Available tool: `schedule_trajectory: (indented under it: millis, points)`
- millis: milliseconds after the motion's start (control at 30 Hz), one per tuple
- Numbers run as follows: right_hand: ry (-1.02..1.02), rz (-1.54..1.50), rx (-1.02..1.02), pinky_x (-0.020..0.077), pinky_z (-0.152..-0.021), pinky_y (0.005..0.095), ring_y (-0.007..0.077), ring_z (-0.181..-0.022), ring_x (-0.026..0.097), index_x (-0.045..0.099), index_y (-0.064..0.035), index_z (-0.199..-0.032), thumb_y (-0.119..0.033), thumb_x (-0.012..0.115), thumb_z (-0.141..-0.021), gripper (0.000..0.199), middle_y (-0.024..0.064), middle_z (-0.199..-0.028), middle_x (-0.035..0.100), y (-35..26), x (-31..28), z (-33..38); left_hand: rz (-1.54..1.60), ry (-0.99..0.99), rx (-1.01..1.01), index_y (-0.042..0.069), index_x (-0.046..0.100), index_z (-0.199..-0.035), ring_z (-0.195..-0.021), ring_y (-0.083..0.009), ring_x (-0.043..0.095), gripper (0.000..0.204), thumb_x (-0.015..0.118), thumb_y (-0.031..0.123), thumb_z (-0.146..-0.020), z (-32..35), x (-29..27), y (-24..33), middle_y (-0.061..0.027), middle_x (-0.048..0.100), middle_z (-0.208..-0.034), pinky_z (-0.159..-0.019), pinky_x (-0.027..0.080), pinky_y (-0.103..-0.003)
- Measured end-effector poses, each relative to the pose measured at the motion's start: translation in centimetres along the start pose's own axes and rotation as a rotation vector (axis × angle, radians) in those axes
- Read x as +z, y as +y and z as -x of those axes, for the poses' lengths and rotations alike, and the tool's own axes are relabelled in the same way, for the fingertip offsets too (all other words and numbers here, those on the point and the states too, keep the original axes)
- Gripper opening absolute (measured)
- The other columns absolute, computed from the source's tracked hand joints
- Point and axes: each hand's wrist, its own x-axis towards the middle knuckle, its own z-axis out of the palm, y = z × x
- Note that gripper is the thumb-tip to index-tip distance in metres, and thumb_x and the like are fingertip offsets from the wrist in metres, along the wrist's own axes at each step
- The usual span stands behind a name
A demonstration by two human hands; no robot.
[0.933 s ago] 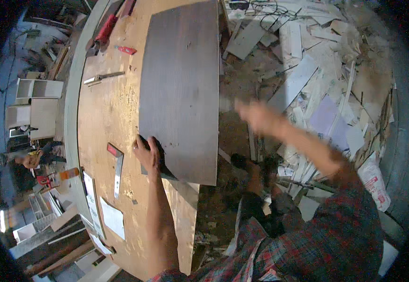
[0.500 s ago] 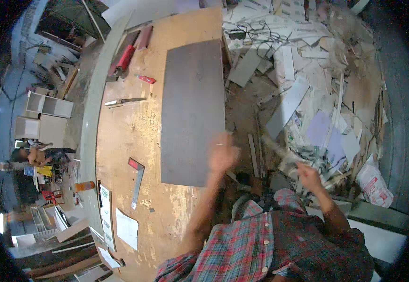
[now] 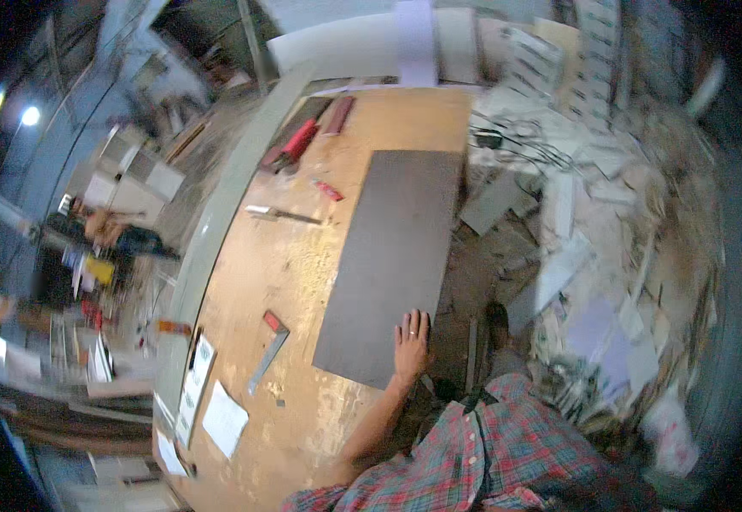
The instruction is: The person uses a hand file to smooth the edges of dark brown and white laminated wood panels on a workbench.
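One hand [image 3: 411, 343] is all that shows here, the person's left, laid flat with the fingers spread wide on the near corner of a dark grey panel [image 3: 392, 256]. It grips nothing; the palm simply presses down near the edge. The right hand is out of sight, so I cannot tell what it is doing.

To hold this board steady, I'd judge the palm wants to stay flat and well on the surface, weight going straight down, fingers kept back from the overhanging rim.

That panel lies lengthwise on the wooden workbench [image 3: 277, 282], along its right-hand side, its long edge seemingly at or just past the bench's edge above the littered floor. It is a long rectangle, matte, even in colour, with straight clean sides and no marks that I can make out.

Elsewhere on the bench: a metal square with a red end [image 3: 268, 350] lies near the panel's left side, a red clamp [image 3: 296, 142] sits at the far end, and white papers [image 3: 224, 420] rest near the bench's left edge.
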Motion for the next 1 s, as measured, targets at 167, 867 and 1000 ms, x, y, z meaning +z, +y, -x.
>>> schedule_trajectory:
  millis: [167,867,1000]
  points:
    - [-0.423,0.072,-0.362,0.0522,-0.073,0.0419,0.0288,-0.079,0.066,0.067,-0.0003,-0.128,-0.01,0.061,-0.095,0.035,0.0168,-0.107,0.073,-8.3,12.2,-7.2,-0.301,0.02,-0.185,0.011,0.024,-0.161,-0.153,-0.0338,0.025,0.073,0.054,0.012,-0.095,-0.9,3.3,1.9,-0.0125,0.024,-0.167,-0.119,0.028,-0.058]
    - [-0.539,0.134,-0.923,0.054,-0.055,0.041,0.0248,-0.055,0.064,0.069,-0.0038,-0.091,-0.019,0.067,-0.086,0.016,0.0128,-0.068,0.064,-36.3,25.5,-32.4,-0.243,0.104,-0.605,0.014,0.025,-0.162,-0.154,-0.0319,0.022,0.082,0.063,0.016,-0.089,-9.6,4.4,6.2,-0.0125,0.023,-0.167,-0.12,0.021,-0.061]
    - [-0.768,0.666,-1.374,0.0543,-0.071,0.0501,0.0374,-0.079,0.071,0.076,-0.0067,-0.099,-0.029,0.066,-0.083,0.029,0.0191,-0.086,0.073,-33.4,23.8,-23.8,-0.251,0.055,-0.65,0.013,0.027,-0.161,-0.154,-0.0319,0.024,0.076,0.058,0.018,-0.092,-7.6,3.3,6.0,-0.0127,0.025,-0.166,-0.12,0.022,-0.061]
